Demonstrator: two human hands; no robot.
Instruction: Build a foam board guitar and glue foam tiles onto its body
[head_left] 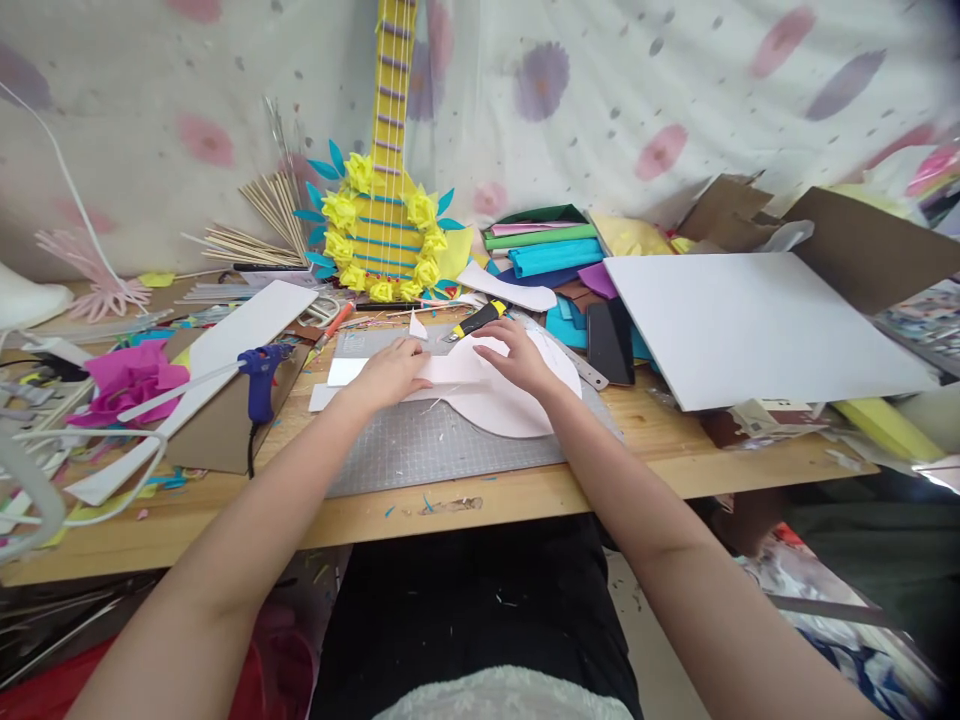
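My left hand lies flat, fingers stretched, on a pale pink guitar-shaped foam cutout that rests on a grey cutting mat. My right hand rests on the same cutout a little to the right, fingers spread and pressing down. Just beyond my right fingertips lies a yellow-and-black utility knife; neither hand holds it. A small white offcut sits beside the knife.
A yellow paper guitar with paper flowers leans on the curtain behind. A blue glue gun lies left on cardboard, a large white foam board right. Coloured paper rolls, wooden sticks and scraps crowd the wooden table.
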